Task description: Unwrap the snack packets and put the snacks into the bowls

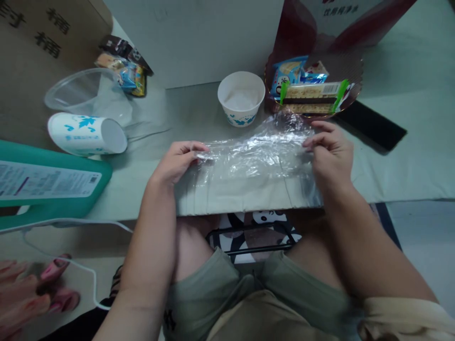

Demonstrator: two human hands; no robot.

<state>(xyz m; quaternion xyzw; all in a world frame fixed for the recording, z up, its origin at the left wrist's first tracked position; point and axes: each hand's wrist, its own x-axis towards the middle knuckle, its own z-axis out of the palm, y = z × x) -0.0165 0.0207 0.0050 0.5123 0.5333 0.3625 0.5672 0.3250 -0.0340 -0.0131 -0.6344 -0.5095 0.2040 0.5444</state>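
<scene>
A sheet of clear plastic wrap (254, 154) lies stretched across the pale green table (408, 156) in front of me. My left hand (177, 161) pinches its left edge and my right hand (329, 151) pinches its right edge. Both hands rest on the table near its front edge. Just behind the wrap stands an upright white paper cup (241, 98) with blue print.
A brown bowl of wrapped snacks (313, 85) sits at the back right. A second paper cup (87, 135) lies on its side at left, beside a clear plastic cup (81, 92) and more snack packets (124, 64). A teal box (46, 182) lies at far left.
</scene>
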